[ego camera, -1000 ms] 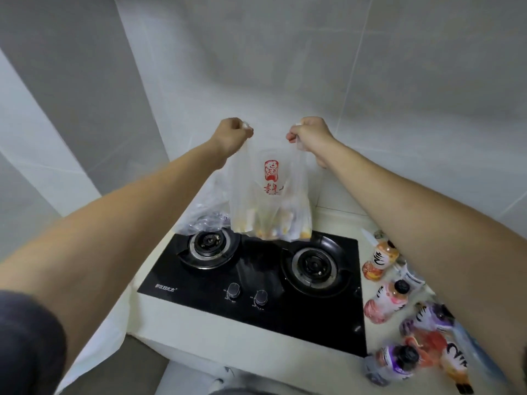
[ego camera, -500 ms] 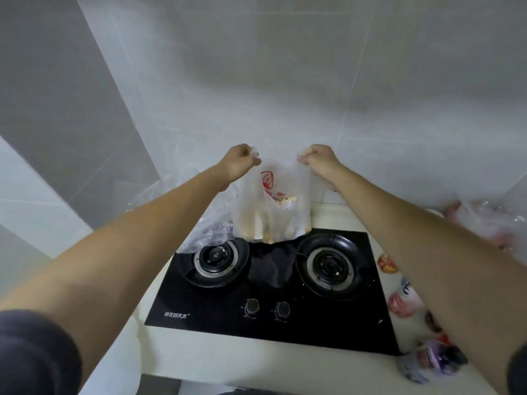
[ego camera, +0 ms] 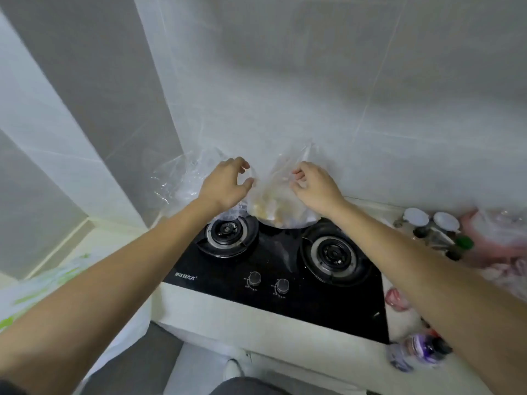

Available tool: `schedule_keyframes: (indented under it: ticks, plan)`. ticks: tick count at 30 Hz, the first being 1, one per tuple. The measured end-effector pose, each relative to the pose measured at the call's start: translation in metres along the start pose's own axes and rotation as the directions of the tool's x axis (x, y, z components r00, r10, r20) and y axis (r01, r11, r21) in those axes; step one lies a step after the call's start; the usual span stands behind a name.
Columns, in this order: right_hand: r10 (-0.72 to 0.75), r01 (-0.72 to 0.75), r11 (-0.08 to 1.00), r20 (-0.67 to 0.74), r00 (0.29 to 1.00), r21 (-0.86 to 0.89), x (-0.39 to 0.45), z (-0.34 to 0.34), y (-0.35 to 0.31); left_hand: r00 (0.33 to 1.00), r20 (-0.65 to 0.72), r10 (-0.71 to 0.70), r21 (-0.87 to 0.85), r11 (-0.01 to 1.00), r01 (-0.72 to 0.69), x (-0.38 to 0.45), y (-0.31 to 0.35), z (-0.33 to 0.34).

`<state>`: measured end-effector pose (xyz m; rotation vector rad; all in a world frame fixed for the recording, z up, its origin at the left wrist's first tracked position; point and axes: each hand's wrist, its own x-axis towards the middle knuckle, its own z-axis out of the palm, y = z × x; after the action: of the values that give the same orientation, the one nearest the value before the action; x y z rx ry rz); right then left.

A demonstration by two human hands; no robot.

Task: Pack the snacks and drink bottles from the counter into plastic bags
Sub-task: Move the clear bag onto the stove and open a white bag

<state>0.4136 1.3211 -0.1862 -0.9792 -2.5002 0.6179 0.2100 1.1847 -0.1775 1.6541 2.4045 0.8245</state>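
Lowered onto stove [ego camera: 299,280]: clear snack-filled bag [ego camera: 281,206] | both hands loose, released

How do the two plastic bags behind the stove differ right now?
The bag between the hands bulges with yellowish snacks; the bag to its left looks nearly empty and crumpled. The filled one sits behind the gap between the burners, the other behind the left burner. Both are clear plastic.
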Motion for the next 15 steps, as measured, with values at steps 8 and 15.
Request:
schedule_keyframes:
  ticks: [8, 15]
  plan:
    - [-0.150, 0.137, 0.986, 0.152, 0.977, 0.092, -0.058, 0.067, -0.055, 0.966, -0.076, -0.248, 0.077, 0.964, 0.254, -0.153, -0.039, -0.014]
    - [-0.270, 0.219, 0.954, 0.266, 0.926, 0.207, -0.094, 0.140, -0.138, 0.889, -0.173, -0.423, 0.107, 0.889, 0.444, -0.268, -0.102, -0.052]
